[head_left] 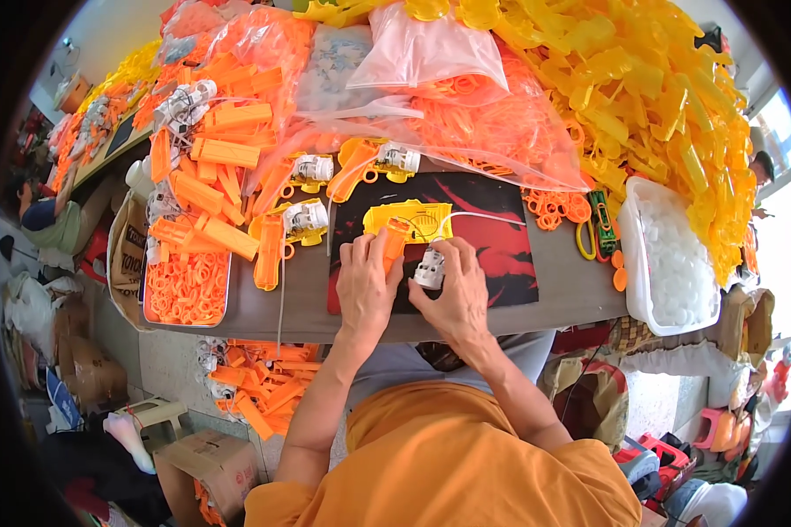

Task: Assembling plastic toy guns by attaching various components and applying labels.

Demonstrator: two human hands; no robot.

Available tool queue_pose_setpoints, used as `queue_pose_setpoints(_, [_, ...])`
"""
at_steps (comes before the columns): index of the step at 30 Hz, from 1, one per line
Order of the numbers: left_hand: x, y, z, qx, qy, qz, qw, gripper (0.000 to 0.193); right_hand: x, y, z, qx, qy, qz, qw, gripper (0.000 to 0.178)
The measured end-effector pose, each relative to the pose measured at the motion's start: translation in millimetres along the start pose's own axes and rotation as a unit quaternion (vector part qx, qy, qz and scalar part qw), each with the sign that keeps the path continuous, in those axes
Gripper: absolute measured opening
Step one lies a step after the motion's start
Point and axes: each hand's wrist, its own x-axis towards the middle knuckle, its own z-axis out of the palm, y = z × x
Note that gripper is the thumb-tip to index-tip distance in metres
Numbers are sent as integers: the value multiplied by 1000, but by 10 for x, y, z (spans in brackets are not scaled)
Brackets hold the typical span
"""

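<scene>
My left hand (368,279) is closed around an orange oblong plastic part (395,239), held over the near left edge of a yellow half shell (378,216). My right hand (459,294) grips a white motor-like mechanism (430,269) just below the shell's right side. Thin dark wires run between the orange part and the mechanism. A thin white tube (490,216) stretches to the right from the shell. Beneath all this lies a black and red mat (511,274). Three partly assembled yellow-and-orange toy bodies (277,241) with white mechanisms rest left of and behind the mat.
An orange-ring tray (186,290) stands at the left, below heaped orange parts (224,151). Filled plastic bags (492,123) lie behind, with piled yellow shells (642,97). Green scissors (600,224) lie beside a white tub (672,263) of translucent pieces. A person (54,215) sits far left.
</scene>
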Motion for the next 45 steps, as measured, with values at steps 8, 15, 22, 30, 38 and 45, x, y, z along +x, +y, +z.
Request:
queue_pose_setpoints(8, [-26, -37, -18, -44, 1, -4, 999, 45, 583, 113, -348, -174, -96, -145, 969, 45])
queue_pose_setpoints(15, [10, 96, 49, -16, 43, -56, 997, 40, 720, 108, -310, -103, -66, -193, 974, 24])
queue_pose_setpoints(22, [5, 74, 97, -58, 35, -40, 997, 42, 812, 261, -125, -80, -82, -226, 967, 21])
queue_pose_setpoints(30, [9, 65, 141, -64, 38, -32, 997, 46, 908, 371, -42, -32, -136, -197, 971, 21])
queue_pose_setpoints(38, [7, 35, 127, -76, 38, -24, 996, 48, 963, 238, -22, -54, -152, -237, 958, 24])
queue_pose_setpoints(45, [-12, -35, 172, -66, 40, -21, 997, 49, 895, 286, -52, -4, -151, -182, 972, 31])
